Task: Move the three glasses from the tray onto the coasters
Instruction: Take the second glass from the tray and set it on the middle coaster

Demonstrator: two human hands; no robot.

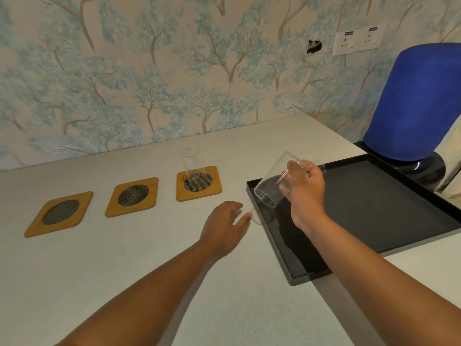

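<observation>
We've got one glass (191,164) upright on the rightmost coaster (198,183), centre frame; the middle coaster (132,197) and left coaster (58,214) are bare. Our right hand (303,191) is closed round a second glass (274,181), tilted, mouth down-left, above the tray (374,208) at right, prob. mid-carry. Left hand (225,224) rests on the counter w/ fingers loosely spread, holding nothing, just beside the tray's edge. Third glass: can't tell where.
</observation>
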